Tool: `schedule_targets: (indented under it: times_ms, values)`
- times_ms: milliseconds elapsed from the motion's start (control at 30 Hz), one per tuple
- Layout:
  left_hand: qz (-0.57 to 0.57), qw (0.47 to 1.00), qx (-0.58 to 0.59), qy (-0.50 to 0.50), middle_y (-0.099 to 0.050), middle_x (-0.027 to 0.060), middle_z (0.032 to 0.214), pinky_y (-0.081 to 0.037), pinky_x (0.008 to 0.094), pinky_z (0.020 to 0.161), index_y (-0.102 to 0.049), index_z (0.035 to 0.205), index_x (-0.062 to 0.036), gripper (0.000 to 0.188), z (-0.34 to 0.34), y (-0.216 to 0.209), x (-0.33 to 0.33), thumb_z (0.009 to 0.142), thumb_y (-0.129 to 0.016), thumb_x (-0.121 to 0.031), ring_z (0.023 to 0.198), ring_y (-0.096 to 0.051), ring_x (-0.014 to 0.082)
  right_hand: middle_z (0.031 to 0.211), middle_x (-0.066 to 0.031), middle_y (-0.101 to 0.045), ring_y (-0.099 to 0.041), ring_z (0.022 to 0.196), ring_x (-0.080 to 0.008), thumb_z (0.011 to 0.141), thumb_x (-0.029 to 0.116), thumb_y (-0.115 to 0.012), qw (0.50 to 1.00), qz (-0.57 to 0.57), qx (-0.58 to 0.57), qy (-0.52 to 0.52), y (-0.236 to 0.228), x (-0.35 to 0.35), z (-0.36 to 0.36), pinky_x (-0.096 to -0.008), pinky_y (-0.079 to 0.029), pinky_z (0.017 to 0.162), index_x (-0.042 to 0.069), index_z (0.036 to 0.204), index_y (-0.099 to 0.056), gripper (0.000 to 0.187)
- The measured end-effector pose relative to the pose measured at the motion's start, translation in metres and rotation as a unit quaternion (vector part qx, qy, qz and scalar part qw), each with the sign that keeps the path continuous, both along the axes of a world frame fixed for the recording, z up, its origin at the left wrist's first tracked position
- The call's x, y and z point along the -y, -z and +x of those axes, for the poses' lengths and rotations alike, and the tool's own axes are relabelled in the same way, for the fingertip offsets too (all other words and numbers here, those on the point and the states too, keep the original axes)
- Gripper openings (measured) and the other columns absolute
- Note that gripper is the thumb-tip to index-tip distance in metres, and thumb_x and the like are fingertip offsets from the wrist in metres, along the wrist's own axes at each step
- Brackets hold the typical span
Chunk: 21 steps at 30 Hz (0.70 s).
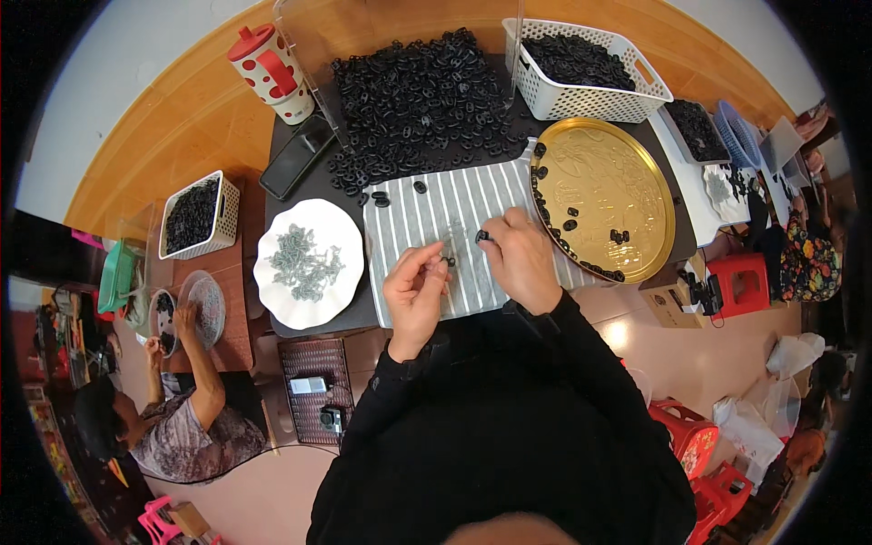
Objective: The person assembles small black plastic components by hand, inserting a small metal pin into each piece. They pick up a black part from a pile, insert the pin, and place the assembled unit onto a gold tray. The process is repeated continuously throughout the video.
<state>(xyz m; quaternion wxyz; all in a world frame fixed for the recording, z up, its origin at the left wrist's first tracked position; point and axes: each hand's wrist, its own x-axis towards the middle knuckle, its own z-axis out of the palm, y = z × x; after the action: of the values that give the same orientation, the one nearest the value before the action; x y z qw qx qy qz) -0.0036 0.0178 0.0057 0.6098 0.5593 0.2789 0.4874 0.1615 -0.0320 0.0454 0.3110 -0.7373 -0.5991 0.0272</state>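
My left hand (415,292) hovers over a grey striped cloth (427,213), its fingertips pinching a small dark part. My right hand (520,256) is beside it and pinches a small black plastic ring (482,236) between thumb and finger. Both hands nearly meet above the cloth. A big heap of black plastic rings (420,91) lies on the dark table behind the cloth. To the left stands a white scalloped plate (272,272) holding small grey metal clips (307,263). On the right a round gold tray (627,182) carries several black rings along its rim.
A white basket (590,102) of black parts stands at the back right, a red-and-white spotted jug (274,71) at the back left, a black phone (296,156) near it. At the left another person (173,427) works at a small table. Red stools (740,282) stand at the right.
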Motion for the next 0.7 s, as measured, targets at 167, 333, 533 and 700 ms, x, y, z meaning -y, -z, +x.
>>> schedule_targets:
  times_ms: [167, 333, 533, 700]
  values:
    - [0.005, 1.000, 0.006, 0.001, -0.056, 0.0010, 0.087, -0.046, 0.0192, 0.056, -0.065, 0.113, 0.0001, 0.026, 0.000, 0.002, -0.001, 0.088, -0.059, 0.005, 0.070, -0.058, 0.0084, 0.083, -0.0129, -0.053, -0.058, 0.078, -0.0344, 0.075, 0.003, -0.068, 0.997, 0.035, -0.042, -0.047, 0.003, -0.004, -0.002, -0.0423, -0.046, 0.068, 0.003, 0.088, -0.062, 0.014]
    - [0.007, 1.000, 0.010, 0.000, -0.055, 0.0009, 0.088, -0.046, 0.0191, 0.056, -0.065, 0.113, 0.0002, 0.026, 0.001, 0.001, -0.001, 0.088, -0.059, 0.006, 0.069, -0.057, 0.0079, 0.085, -0.0130, -0.056, -0.057, 0.079, -0.0351, 0.073, -0.001, -0.065, 0.991, 0.073, -0.048, -0.098, 0.012, -0.010, -0.002, -0.0415, -0.045, 0.068, 0.002, 0.086, -0.061, 0.014]
    - [0.008, 1.000, 0.011, -0.001, -0.055, 0.0013, 0.088, -0.046, 0.0191, 0.056, -0.065, 0.113, 0.0003, 0.027, 0.000, 0.002, -0.001, 0.088, -0.059, 0.006, 0.069, -0.057, 0.0081, 0.085, -0.0146, -0.054, -0.056, 0.083, -0.0364, 0.075, -0.002, -0.060, 0.989, 0.099, -0.043, -0.103, 0.009, -0.002, -0.001, -0.0421, -0.046, 0.073, 0.000, 0.087, -0.059, 0.013]
    - [0.013, 1.000, 0.009, 0.005, -0.055, 0.0016, 0.088, -0.046, 0.0193, 0.056, -0.065, 0.113, 0.0006, 0.027, 0.001, 0.004, -0.001, 0.088, -0.059, 0.006, 0.070, -0.058, 0.0085, 0.084, -0.0153, -0.052, -0.055, 0.083, -0.0357, 0.071, -0.007, -0.057, 0.989, 0.063, 0.054, -0.124, 0.013, 0.020, 0.014, -0.0418, -0.046, 0.072, 0.000, 0.090, -0.060, 0.020]
